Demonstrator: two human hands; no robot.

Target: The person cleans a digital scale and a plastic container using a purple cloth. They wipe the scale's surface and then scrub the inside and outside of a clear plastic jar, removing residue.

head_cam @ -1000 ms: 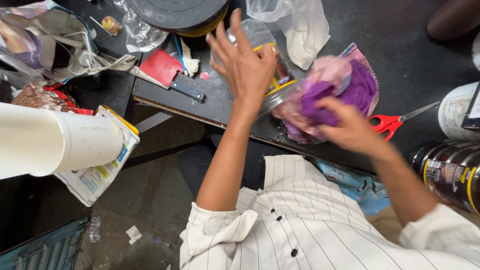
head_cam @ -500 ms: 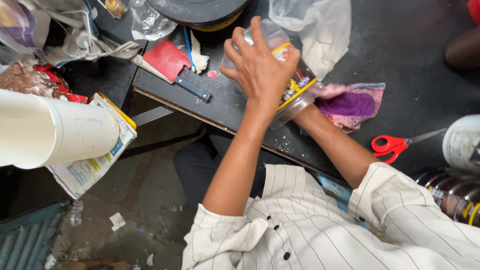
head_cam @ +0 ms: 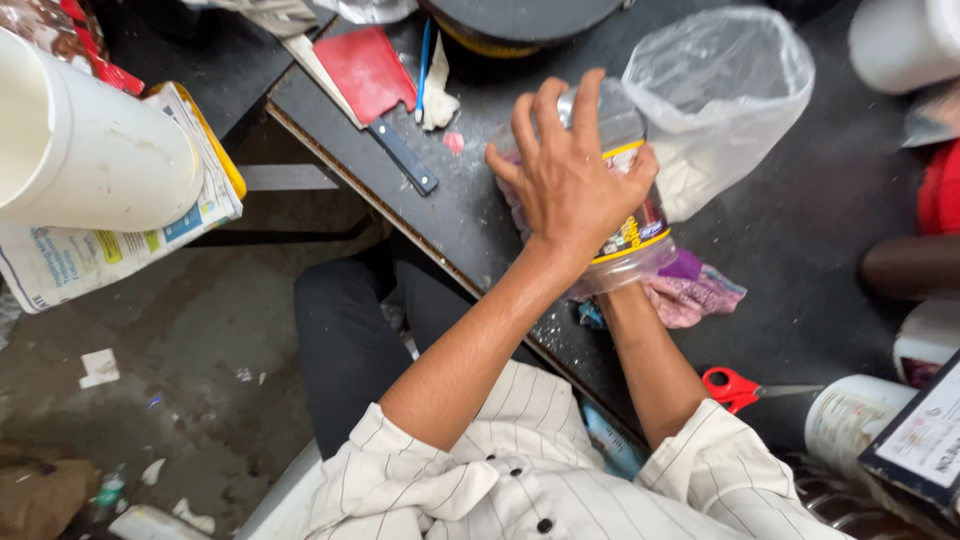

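A clear plastic jar [head_cam: 635,245] with a yellow-banded label lies on its side on the black table [head_cam: 800,240]. My left hand [head_cam: 570,185] is spread over the top of the jar and presses it down. My right forearm [head_cam: 645,350] reaches into the jar's mouth, and the hand itself is hidden inside, behind the jar and my left hand. A purple and pink cloth [head_cam: 695,290] bunches at the mouth around my right wrist. Some of it shows through the jar wall.
A clear plastic bag [head_cam: 720,90] stands open just beyond the jar. A red-bladed scraper with a black handle [head_cam: 365,70] lies at the table's left corner. Red-handled scissors [head_cam: 735,385] lie near my right elbow. A white bucket [head_cam: 90,150] on a printed sack [head_cam: 110,250] sits to the left.
My right hand has gone with the purple cloth from the open tabletop into the jar's mouth. My left hand stayed on the jar, which now lies flatter on the table.
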